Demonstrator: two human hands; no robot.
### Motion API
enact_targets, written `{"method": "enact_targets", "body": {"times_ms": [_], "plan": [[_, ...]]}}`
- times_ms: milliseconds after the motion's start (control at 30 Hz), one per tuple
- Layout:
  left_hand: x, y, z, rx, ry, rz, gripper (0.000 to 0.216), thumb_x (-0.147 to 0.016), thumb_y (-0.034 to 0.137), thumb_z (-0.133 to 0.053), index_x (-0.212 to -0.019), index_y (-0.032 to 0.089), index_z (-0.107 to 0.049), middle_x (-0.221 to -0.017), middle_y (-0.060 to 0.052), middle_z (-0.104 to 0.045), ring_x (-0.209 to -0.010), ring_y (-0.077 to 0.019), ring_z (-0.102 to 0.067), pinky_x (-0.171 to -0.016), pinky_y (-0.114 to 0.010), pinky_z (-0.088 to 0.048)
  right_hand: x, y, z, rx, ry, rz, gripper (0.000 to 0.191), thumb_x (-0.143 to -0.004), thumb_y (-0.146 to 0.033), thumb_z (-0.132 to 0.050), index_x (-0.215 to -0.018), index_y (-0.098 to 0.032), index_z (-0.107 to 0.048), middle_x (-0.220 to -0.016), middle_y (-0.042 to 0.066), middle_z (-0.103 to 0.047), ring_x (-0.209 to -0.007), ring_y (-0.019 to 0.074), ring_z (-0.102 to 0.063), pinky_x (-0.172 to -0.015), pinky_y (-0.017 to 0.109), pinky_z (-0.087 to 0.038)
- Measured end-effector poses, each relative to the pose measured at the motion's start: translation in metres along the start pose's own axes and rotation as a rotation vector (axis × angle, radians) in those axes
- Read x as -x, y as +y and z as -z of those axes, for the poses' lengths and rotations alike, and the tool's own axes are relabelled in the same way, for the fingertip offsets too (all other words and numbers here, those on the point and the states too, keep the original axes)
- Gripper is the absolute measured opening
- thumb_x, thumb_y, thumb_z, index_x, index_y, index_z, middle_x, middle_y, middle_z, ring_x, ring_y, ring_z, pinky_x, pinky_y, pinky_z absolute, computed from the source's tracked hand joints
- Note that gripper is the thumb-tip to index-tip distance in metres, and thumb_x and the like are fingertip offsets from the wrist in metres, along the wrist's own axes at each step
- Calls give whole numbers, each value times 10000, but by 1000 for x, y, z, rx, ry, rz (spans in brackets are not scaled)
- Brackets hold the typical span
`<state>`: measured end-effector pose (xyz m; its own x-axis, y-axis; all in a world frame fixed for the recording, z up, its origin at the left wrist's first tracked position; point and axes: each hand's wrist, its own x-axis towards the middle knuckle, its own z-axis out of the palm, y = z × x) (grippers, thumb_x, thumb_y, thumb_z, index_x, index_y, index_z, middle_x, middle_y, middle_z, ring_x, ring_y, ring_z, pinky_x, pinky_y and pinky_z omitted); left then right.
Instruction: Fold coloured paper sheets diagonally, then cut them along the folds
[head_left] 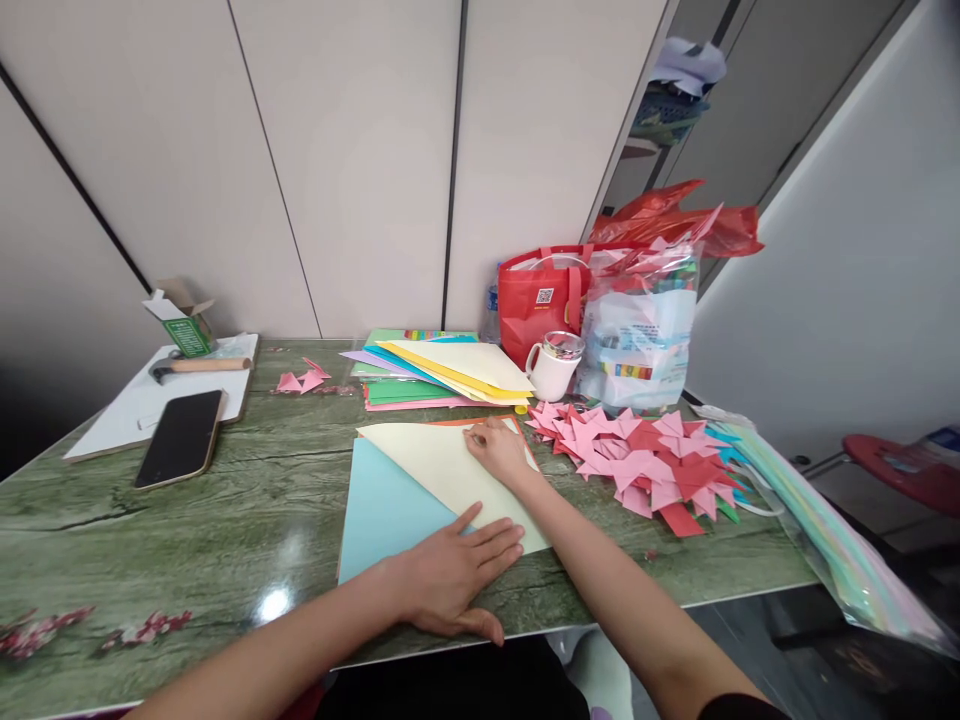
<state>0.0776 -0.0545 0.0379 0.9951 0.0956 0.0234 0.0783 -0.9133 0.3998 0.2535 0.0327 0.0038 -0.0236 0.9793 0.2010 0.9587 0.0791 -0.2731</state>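
Observation:
A cream sheet of paper point(420, 452) lies in front of me, its straight diagonal edge running across the light blue sheet point(382, 510) beneath. An orange edge of paper shows behind it at the top. My left hand point(457, 572) is spread flat, with its fingers on the lower part of the cream sheet and its thumb toward the table's front edge. Near the sheet's top edge, my right hand point(495, 450) has its fingers curled together in a pinch on the cream paper. Its wrist and forearm cover the sheet's right side.
Behind the sheets is a stack of coloured paper point(442, 375). To the right are folded pink and red paper pieces point(645, 450), a white mug point(553, 370), a red bag point(536, 300) and a plastic bag point(637, 340). Leftward lie a phone point(181, 438), hammer point(202, 366) and small box point(184, 325).

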Motion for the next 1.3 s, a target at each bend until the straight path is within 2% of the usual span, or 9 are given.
{"method": "enact_targets", "body": {"times_ms": [200, 367, 567, 800, 933, 1100, 1233, 1300], "plan": [[12, -13, 3, 3, 14, 99, 731, -910, 591, -294, -1474, 144, -165, -1513, -133, -190, -1408, -238, -138, -1150, -469, -22, 2, 1, -1, 10, 35, 8, 269, -932, -352, -453, -963, -225, -688, -910, 49, -635, -867, 159, -585, -679, 250, -411], [43, -45, 15, -131, -8, 288, 679, -930, 562, -276, -1480, 190, -136, -1524, -94, -162, -1407, -209, -144, -1153, -429, -36, 2, 3, -2, 10, 41, 17, 271, -926, -367, -452, -977, -268, -698, -898, 47, -635, -880, 166, -585, -632, 231, -370], [92, -89, 27, -207, 73, 492, 606, -955, 514, -242, -1481, 244, -110, -1529, -63, -172, -1408, -204, -142, -1140, -446, -18, 2, 5, -4, 12, 34, 23, 264, -924, -337, -452, -1001, -260, -692, -921, 54, -634, -937, 176, -572, -627, 224, -365], [132, -130, 34, -285, 160, 723, 607, -957, 510, -180, -1469, 183, -194, -1524, -101, -186, -1407, -221, -159, -1121, -515, -24, 3, 4, -3, 25, 36, 23, 264, -922, -341, -450, -1002, -263, -689, -920, 49, -635, -941, 174, -577, -614, 222, -362], [137, -136, 31, -311, 200, 787, 628, -944, 544, -192, -1466, 195, -209, -1525, -91, -190, -1410, -229, -142, -1115, -533, -25, 4, 2, -2, 34, 34, 23, 268, -929, -336, -439, -1007, -255, -683, -930, 58, -636, -960, 182, -574, -629, 226, -369], [136, -136, 27, -323, 236, 800, 644, -925, 583, -224, -1467, 235, -204, -1519, -80, -214, -1403, -233, -178, -1115, -530, -57, 5, -1, 3, 47, 17, 37, 258, -925, -301, -453, -1082, -240, -647, -977, 68, -627, -968, 190, -573, -681, 242, -396], [136, -135, 28, -320, 265, 792, 657, -913, 604, -249, -1465, 250, -214, -1511, -79, -244, -1395, -239, -210, -1117, -523, -69, 11, -15, 20, 64, 6, 78, 322, -919, -280, -461, -1216, -202, -554, -1108, 103, -583, -1030, 215, -542, -739, 277, -419], [136, -133, 28, -315, 279, 790, 662, -911, 609, -254, -1465, 250, -213, -1507, -81, -254, -1392, -244, -217, -1116, -528, -72, 19, -29, 32, 73, -22, 143, 320, -913, -288, -471, -1210, -193, -544, -1156, 109, -567, -1065, 225, -520, -806, 305, -418]]}}
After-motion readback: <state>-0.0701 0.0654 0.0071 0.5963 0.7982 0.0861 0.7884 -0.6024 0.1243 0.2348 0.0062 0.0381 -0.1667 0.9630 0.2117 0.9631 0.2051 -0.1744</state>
